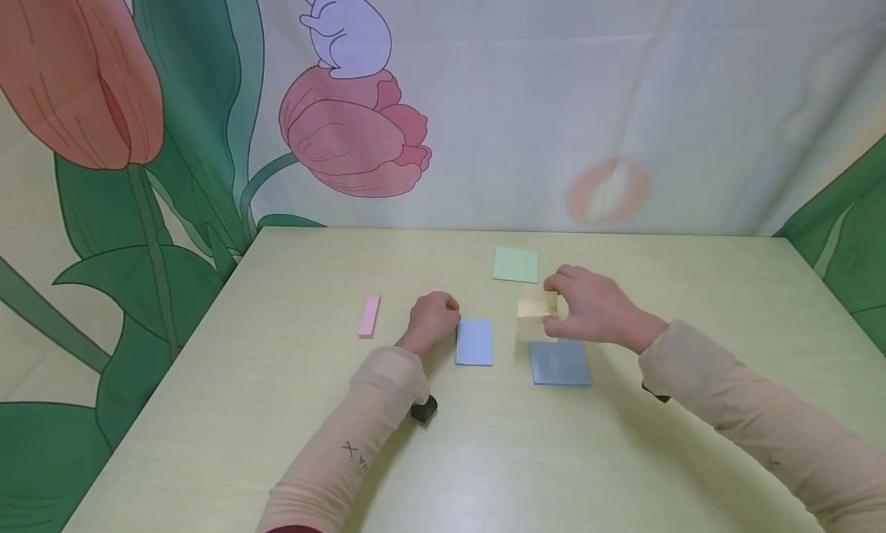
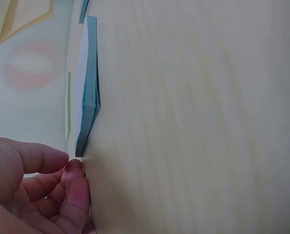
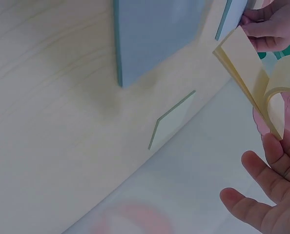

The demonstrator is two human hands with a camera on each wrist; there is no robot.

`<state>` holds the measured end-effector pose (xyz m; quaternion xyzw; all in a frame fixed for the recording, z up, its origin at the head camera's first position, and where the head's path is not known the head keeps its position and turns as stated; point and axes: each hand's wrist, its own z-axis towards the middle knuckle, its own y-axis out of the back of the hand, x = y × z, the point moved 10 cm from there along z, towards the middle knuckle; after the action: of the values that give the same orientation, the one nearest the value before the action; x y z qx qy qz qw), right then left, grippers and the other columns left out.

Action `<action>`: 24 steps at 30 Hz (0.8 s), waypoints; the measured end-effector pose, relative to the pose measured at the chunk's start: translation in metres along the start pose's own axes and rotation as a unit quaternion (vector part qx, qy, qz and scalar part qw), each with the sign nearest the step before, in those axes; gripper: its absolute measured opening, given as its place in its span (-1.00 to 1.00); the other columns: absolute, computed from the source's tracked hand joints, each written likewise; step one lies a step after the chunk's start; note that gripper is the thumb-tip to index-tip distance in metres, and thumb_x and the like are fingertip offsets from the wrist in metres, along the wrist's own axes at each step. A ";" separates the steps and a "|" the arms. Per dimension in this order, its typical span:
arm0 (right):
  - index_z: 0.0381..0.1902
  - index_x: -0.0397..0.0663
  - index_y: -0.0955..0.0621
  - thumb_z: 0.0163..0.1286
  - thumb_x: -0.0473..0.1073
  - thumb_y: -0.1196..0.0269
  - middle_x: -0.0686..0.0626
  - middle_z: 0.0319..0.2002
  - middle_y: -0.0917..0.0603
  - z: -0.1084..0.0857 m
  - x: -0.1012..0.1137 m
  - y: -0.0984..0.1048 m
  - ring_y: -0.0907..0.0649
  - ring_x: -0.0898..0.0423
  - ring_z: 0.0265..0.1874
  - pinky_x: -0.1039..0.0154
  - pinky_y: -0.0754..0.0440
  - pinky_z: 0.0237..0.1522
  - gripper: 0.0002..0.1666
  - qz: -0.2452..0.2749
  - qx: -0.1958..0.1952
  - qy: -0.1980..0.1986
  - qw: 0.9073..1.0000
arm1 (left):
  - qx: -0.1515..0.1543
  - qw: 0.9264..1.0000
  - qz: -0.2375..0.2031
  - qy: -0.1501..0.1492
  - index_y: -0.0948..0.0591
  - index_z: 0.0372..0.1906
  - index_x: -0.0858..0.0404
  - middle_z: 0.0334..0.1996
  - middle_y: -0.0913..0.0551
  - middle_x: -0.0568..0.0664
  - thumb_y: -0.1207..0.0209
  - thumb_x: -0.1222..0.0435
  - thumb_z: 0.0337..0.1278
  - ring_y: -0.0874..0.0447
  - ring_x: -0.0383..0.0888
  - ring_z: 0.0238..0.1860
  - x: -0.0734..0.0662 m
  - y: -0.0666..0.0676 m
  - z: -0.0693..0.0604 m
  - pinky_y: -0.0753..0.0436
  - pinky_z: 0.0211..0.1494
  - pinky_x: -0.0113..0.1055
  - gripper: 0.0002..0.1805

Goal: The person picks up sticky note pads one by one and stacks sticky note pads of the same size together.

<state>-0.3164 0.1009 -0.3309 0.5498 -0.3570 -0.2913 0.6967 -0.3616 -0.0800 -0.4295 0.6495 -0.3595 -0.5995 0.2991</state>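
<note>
My right hand [image 1: 598, 306] pinches a pale yellow note pad [image 1: 533, 311] above the table. In the right wrist view the yellow pad [image 3: 247, 63] bends into a curl by the fingertips. A darker blue pad [image 1: 561, 364] lies below it. My left hand [image 1: 431, 320] is low at the upper left corner of a light blue pad [image 1: 474, 342]. In the left wrist view its thumb and curled fingers [image 2: 76, 195] meet beside that pad's end [image 2: 89, 87], with nothing visible between them. Whether they touch the pad is unclear.
A narrow pink pad [image 1: 370, 316] lies left of my left hand; another pink piece [image 1: 434, 289] shows partly behind that hand. The pale green pad [image 1: 515, 264] is near the table's back edge. A printed curtain [image 1: 498, 118] hangs behind the table [image 1: 484, 456].
</note>
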 end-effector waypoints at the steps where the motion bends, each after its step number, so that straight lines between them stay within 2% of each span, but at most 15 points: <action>1: -0.17 -0.17 -0.53 -0.08 0.00 -0.13 -0.02 -0.26 -0.53 0.000 0.001 -0.001 -0.46 0.13 -0.41 0.31 -0.41 -0.49 -0.49 0.002 0.002 0.000 1.000 | 0.000 1.000 0.000 -0.001 -0.61 -0.25 0.29 -0.27 -0.64 0.02 -0.03 0.35 0.02 -0.51 -0.11 -0.33 0.000 0.000 0.000 -0.48 -0.21 -0.32 -0.79; 24: -0.18 -0.17 -0.55 -0.12 0.00 -0.11 0.00 -0.28 -0.54 0.009 0.035 -0.010 -0.45 0.17 -0.49 0.34 -0.39 -0.52 -0.48 0.014 -0.005 0.033 0.999 | 0.002 1.000 0.001 -0.003 -0.61 -0.26 0.30 -0.28 -0.64 0.02 -0.02 0.36 0.01 -0.50 -0.12 -0.33 -0.001 0.001 -0.001 -0.48 -0.23 -0.33 -0.78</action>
<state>-0.3038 0.0653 -0.3327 0.5512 -0.3396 -0.2650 0.7146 -0.3610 -0.0804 -0.4279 0.6479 -0.3623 -0.6007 0.2969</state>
